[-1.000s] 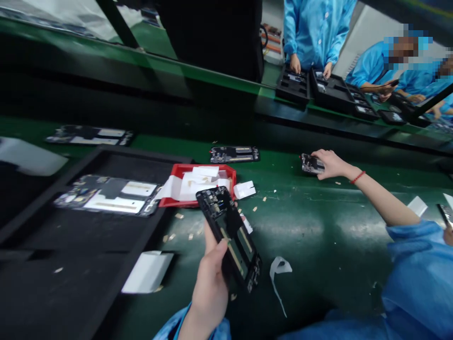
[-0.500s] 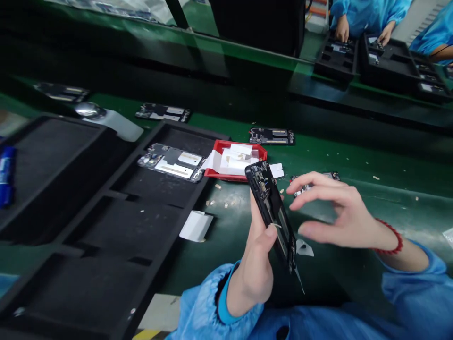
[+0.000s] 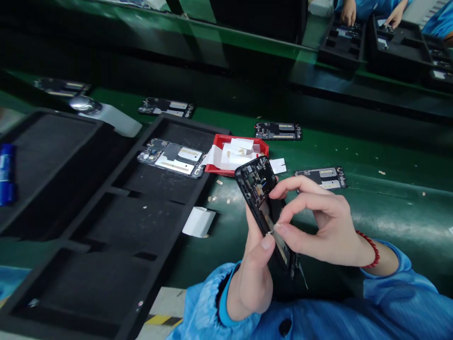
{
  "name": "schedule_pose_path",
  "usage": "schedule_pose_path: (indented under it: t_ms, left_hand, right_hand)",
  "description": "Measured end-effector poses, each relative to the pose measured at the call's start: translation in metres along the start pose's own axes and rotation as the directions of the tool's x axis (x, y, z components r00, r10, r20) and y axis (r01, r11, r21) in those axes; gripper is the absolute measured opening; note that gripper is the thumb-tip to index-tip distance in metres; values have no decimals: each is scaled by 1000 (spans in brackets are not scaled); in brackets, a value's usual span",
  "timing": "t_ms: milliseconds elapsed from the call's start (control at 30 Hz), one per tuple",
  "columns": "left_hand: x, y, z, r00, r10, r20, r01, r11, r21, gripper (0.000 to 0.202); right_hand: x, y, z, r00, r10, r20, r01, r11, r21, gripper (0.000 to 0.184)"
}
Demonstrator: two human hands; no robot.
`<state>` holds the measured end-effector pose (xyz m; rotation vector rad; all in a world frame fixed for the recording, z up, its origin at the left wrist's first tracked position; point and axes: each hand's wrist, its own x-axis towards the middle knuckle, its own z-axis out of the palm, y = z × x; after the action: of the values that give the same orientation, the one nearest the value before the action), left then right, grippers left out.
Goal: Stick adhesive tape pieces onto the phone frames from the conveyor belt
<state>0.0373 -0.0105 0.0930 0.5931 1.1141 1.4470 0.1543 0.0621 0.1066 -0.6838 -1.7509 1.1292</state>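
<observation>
My left hand (image 3: 253,271) grips an open black phone frame (image 3: 257,184), tilted up with its circuit side toward me. My right hand (image 3: 320,222) rests on the same frame, thumb and forefinger pinched at a small strip near the frame's middle. Behind them a red tray (image 3: 262,144) holds white paper pieces. Another phone frame (image 3: 322,175) lies flat on the green belt just right of my hands.
A black foam tray (image 3: 141,222) at left holds one phone frame (image 3: 172,157). More frames (image 3: 279,131) lie on the belt. A white slip (image 3: 198,221), a blue tube (image 3: 6,174) and a white device (image 3: 109,118) sit nearby. Other workers' hands (image 3: 348,12) work at black trays beyond.
My right hand came back from the belt, where it left a phone frame, and closed its fingers onto the frame held in my left hand. The view swung left.
</observation>
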Motion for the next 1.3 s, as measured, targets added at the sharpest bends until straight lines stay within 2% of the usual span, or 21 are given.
schedule_pose_path:
  t_ms: [167, 267, 367, 467, 667, 833, 933, 1067, 1133, 1200, 1300]
  left_hand:
    - [1, 0, 0, 999, -46, 25, 47, 997, -56, 71]
    - [5, -2, -6, 996, 33, 86, -32, 999, -19, 67]
    - [7, -5, -10, 991, 86, 103, -89, 996, 30, 63]
    - [6, -6, -9, 996, 57, 72, -58, 998, 7, 63]
    - [0, 4, 1, 999, -44, 3, 44, 999, -4, 66]
    - [-6, 5, 0, 997, -73, -1, 73, 997, 16, 71]
    - [-6, -3, -7, 1000, -9, 4, 9, 999, 50, 66]
    - [-3, -14, -18, 969, 183, 166, -198, 977, 75, 58]
    - [-2, -16, -21, 950, 217, 223, -241, 967, 86, 56]
    - [-4, -18, -22, 954, 200, 226, -223, 971, 84, 56]
    - [-10, -20, -26, 986, 94, 137, -98, 995, 25, 57]
  right_hand:
    - [-15, -11, 6, 987, -57, -150, 41, 994, -105, 21]
    - [-24, -15, 13, 973, -136, -184, 94, 971, -219, 12]
    - [-24, -14, 16, 979, -148, -144, 102, 953, -285, 9]
    - [-19, -12, 14, 988, -133, -80, 110, 963, -248, 10]
    - [-13, -9, 12, 988, -120, -93, 98, 972, -215, 12]
    - [-13, -10, 13, 993, -94, -68, 83, 985, -154, 11]
    - [-12, -11, 12, 998, -46, -43, 42, 995, -95, 11]
    - [-13, -10, 13, 1000, -12, -20, 11, 999, -47, 9]
    - [-13, -10, 14, 1000, -15, -10, 14, 999, -41, 8]
    - [-14, -11, 16, 1000, -16, -8, 15, 998, -53, 6]
    - [-15, -13, 17, 1000, -11, 14, 12, 997, -70, 8]
